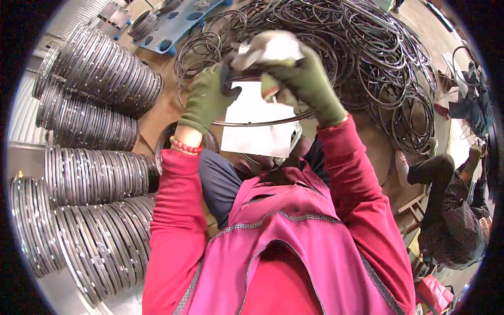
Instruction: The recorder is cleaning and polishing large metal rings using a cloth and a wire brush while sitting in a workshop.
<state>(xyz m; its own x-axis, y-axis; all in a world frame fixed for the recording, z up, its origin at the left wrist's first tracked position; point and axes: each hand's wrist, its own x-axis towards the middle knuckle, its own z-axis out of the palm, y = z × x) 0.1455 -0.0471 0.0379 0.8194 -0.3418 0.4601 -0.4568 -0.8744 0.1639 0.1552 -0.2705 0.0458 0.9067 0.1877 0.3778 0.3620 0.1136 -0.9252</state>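
When scanning from the left, see rows of stacked metal rings [100, 170]. Next, see the gloved left hand [206, 101], thumb apart from fingers; cannot tell their hold. Between the hands, over a white sheet [257, 140], see a thin metal ring [257, 124]: round, without one long axis, near arc running left to right, bowed toward the body. Beyond, see a blurred whitish cloth [278, 47] at the gloved right hand [308, 84]; cannot tell its grip. Farther right, see tangled rings [375, 52] and another person [454, 231].

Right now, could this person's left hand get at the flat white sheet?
Probably yes: the left hand is close beside the flat white sheet, whose left edge looks mostly free, though a dark ring crosses it.
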